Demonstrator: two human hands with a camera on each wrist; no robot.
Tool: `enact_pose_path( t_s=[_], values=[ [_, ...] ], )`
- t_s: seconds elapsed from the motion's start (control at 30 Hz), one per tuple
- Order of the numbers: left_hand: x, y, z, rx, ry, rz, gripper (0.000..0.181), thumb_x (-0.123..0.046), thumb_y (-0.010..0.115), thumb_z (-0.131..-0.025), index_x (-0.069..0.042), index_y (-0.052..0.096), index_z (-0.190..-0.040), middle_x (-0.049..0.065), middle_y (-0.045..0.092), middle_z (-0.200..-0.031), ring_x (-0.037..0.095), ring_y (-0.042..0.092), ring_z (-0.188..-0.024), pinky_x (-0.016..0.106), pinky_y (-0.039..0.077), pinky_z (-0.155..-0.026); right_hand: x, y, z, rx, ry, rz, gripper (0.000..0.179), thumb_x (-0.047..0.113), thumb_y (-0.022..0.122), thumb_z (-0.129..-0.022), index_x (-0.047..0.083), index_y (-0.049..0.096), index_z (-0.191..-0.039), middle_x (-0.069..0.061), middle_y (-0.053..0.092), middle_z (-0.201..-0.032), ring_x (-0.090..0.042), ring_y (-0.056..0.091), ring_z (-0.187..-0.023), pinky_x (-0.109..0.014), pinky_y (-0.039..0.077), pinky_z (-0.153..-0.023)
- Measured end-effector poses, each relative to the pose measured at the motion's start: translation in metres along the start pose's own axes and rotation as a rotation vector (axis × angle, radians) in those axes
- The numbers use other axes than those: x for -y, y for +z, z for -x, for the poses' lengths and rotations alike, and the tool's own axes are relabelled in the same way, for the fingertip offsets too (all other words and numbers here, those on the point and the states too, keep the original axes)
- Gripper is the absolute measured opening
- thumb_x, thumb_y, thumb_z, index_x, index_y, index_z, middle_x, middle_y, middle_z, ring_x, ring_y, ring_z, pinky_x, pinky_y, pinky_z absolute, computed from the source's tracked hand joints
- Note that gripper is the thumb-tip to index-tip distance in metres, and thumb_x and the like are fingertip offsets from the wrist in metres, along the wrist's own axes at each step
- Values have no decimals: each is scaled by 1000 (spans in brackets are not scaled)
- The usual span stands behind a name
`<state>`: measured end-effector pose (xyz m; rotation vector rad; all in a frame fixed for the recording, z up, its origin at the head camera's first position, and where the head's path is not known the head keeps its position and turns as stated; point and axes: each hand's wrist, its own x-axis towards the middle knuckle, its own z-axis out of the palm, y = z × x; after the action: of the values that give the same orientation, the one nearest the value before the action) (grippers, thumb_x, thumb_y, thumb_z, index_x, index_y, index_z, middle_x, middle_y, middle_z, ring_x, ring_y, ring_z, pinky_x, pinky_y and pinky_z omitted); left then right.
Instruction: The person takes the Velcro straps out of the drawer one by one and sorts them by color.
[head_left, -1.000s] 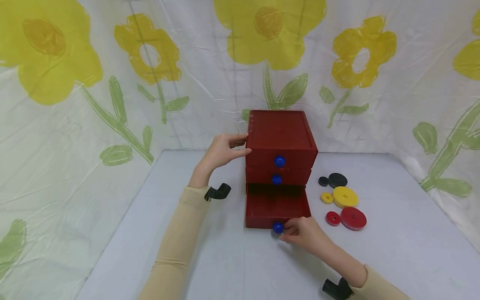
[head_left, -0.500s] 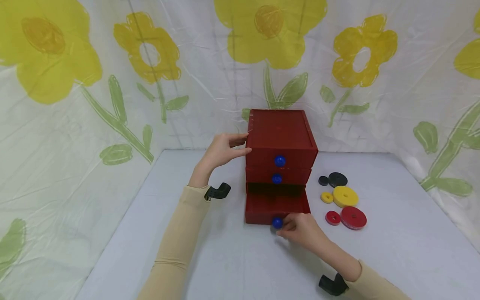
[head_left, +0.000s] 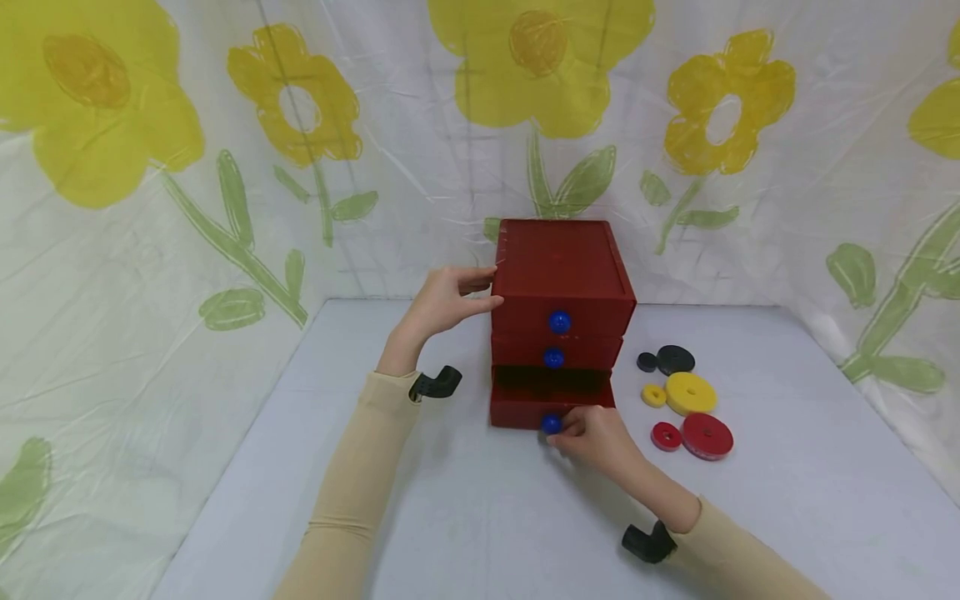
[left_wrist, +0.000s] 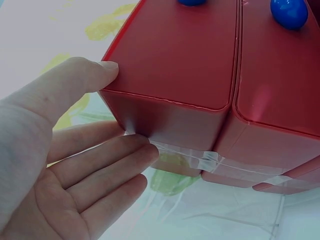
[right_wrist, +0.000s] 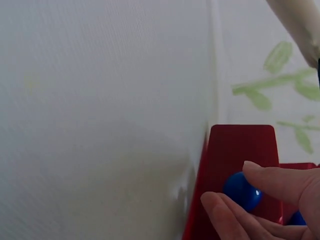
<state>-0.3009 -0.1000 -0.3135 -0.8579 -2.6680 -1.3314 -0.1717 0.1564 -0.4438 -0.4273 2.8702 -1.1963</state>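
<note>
A red cabinet point(head_left: 562, 260) with three stacked drawers, each with a round blue knob, stands in the middle of the table. My left hand point(head_left: 444, 302) rests against its upper left edge, thumb on the front face and fairly straight fingers along the side, as the left wrist view shows. The bottom drawer point(head_left: 513, 412) is partly pulled out, and no object shows in its visible part. With thumb and fingers my right hand point(head_left: 603, 440) pinches that drawer's blue knob point(right_wrist: 242, 191). The upper two drawers are closed.
To the right of the cabinet lie several flat discs in pairs, small beside large: black point(head_left: 676, 360), yellow point(head_left: 691, 393) and red point(head_left: 707, 436). Behind the white table point(head_left: 465, 517) hangs a flower-printed curtain point(head_left: 420, 167).
The bottom drawer has slid back toward the cabinet, and less of its inside shows. My right hand has moved away from me along with the knob. The left hand has stayed in place.
</note>
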Motion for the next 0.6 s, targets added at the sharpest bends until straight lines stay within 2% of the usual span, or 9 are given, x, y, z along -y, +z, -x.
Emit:
enact_pose_path(
  t_s=[0.17,0.33,0.6],
  values=[
    [0,0,0,-3,3,8,56,-34,71,-85,-13,56,-134,7,58,-133,19,59,-118,36,49,-96,-2,1,-11,-34,28,-30,17,21,81,-76,7,73,-83,3,67,-69,-6,59,-60,-19,51,-56],
    [1,1,0,4,9,21,56,-33,71,-85,-12,55,-134,8,57,-134,21,59,-119,43,48,-98,-5,3,-18,-76,19,-18,16,20,81,-75,7,73,-80,2,66,-67,-7,59,-59,-19,51,-56],
    [2,1,-1,0,3,23,56,-34,72,-84,-13,56,-134,7,58,-134,20,59,-118,38,49,-97,-9,6,-30,-112,40,-16,17,20,80,-76,5,73,-80,-1,68,-69,-8,60,-60,-19,50,-56]
  ],
)
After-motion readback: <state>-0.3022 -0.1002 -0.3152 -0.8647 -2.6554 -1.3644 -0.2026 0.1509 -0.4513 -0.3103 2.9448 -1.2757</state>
